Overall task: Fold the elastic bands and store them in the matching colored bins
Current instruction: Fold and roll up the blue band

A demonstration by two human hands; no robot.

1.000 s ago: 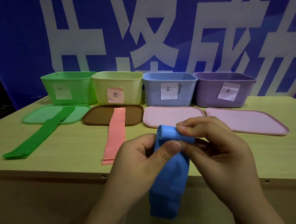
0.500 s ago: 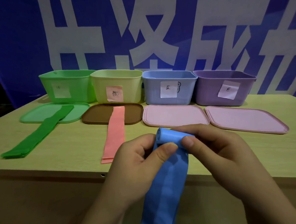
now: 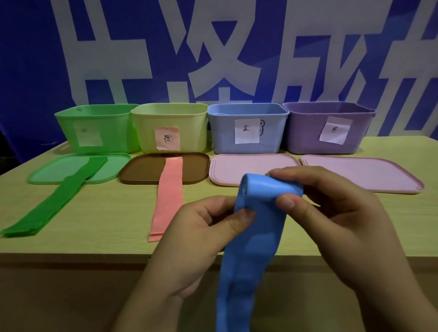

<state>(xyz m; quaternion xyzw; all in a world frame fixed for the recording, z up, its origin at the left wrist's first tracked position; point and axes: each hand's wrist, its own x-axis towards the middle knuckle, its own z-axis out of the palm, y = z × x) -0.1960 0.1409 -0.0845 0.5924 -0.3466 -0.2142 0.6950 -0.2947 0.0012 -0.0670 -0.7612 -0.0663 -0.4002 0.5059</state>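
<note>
A blue elastic band (image 3: pixel 253 245) hangs in front of the table edge, its top end rolled into a short coil. My left hand (image 3: pixel 204 233) pinches the band just below the coil with thumb and fingers. My right hand (image 3: pixel 333 210) grips the coil between thumb and fingers. A green band (image 3: pixel 53 201) lies flat at the left, one end on a green lid. A pink band (image 3: pixel 167 197) lies flat, its far end on a brown lid. Behind stand a green bin (image 3: pixel 95 131), a yellow bin (image 3: pixel 171 130), a blue bin (image 3: pixel 246 129) and a purple bin (image 3: pixel 328 128), each labelled.
Lids lie before the bins: a green lid (image 3: pixel 46 171), a brown lid (image 3: pixel 141 170) and two pink lids (image 3: pixel 228 167) (image 3: pixel 362 172). The wooden table's front edge (image 3: pixel 64 255) runs below my hands. A blue banner with white characters hangs behind.
The coil at the band's top has grown slightly as both hands roll it. More of the band's length now hangs in view below my hands.
</note>
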